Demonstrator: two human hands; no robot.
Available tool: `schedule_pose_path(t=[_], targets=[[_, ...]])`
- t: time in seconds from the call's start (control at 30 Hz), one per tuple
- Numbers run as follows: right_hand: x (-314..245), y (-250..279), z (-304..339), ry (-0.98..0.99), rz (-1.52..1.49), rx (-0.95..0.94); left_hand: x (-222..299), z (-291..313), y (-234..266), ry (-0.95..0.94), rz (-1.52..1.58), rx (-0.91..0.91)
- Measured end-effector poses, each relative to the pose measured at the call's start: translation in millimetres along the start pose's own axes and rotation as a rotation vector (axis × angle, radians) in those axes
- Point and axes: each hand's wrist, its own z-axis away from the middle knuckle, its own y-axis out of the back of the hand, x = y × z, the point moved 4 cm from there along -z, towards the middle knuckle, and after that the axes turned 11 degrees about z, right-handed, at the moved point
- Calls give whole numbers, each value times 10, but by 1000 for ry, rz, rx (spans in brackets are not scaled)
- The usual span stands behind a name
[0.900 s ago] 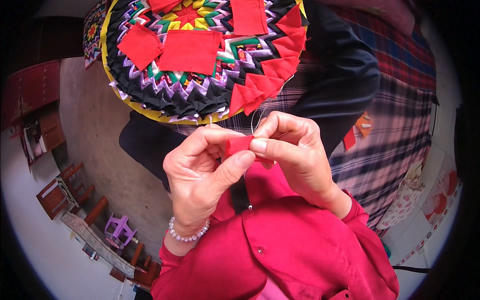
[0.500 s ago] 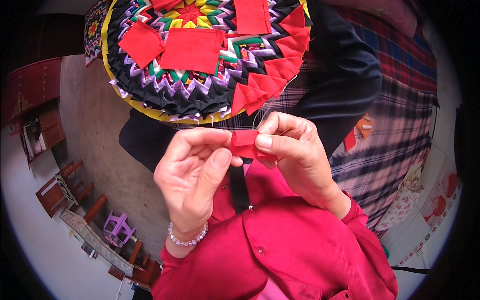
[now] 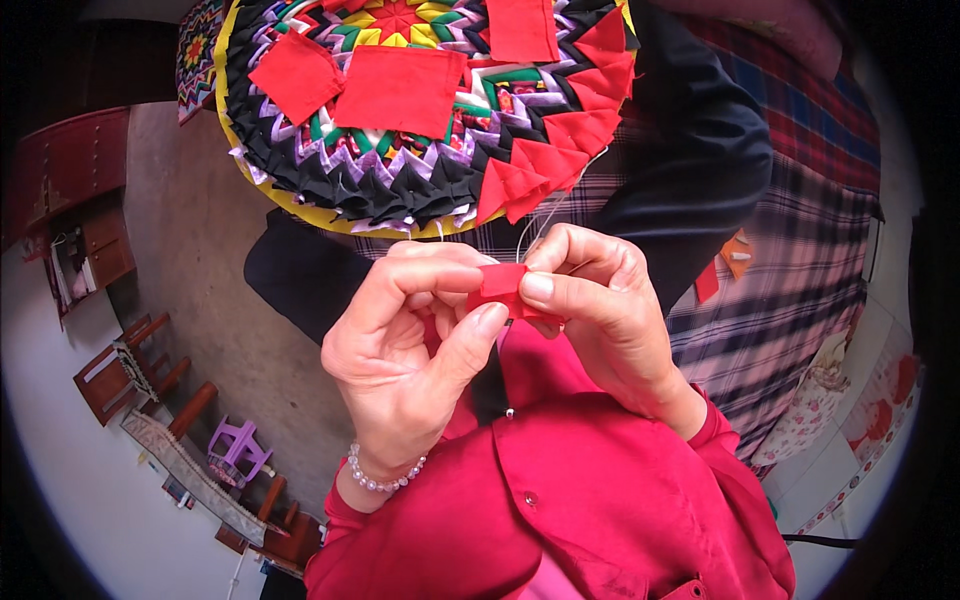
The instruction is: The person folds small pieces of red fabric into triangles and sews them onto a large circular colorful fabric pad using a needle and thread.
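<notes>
Between my two hands is a small folded piece of red cloth [image 3: 500, 284]. My left hand [image 3: 415, 335] pinches its left side between thumb and fingers. At its right edge my right hand [image 3: 595, 295] grips it with the thumb on top. A pale thread [image 3: 527, 235] rises from behind my right fingers toward the patchwork. That round patchwork [image 3: 400, 190] lies on my lap just beyond my hands, ringed with folded black, purple and red points and a yellow rim. Loose red cloth squares [image 3: 400, 90] rest on it.
On the right a plaid cloth [image 3: 790, 260] covers the seat, with a red scrap [image 3: 707, 283] and an orange piece [image 3: 737, 255] on it. A purple stool [image 3: 238, 450] and wooden furniture [image 3: 100, 250] stand on the floor at the left. Another patterned patchwork [image 3: 198, 55] is at the far left.
My left thumb has come up onto the red cloth, and its left end is now folded in more. Hands and patchwork appear shifted slightly right in the view.
</notes>
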Motion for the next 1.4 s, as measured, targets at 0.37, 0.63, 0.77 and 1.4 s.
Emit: schedule_pose_path(t=[0.37, 0.63, 0.77, 1.4], targets=[[-26, -29, 33, 115, 104, -2, -70, -5, -35, 117, 85, 18], [-36, -23, 44, 131, 123, -21, -97, 7, -14, 129, 177, 57], [-25, -16, 47, 128, 105, -9, -101, 23, -8, 128, 183, 100], [-36, -30, 62, 151, 180, -34, -40, -8, 34, 312, 151, 43]])
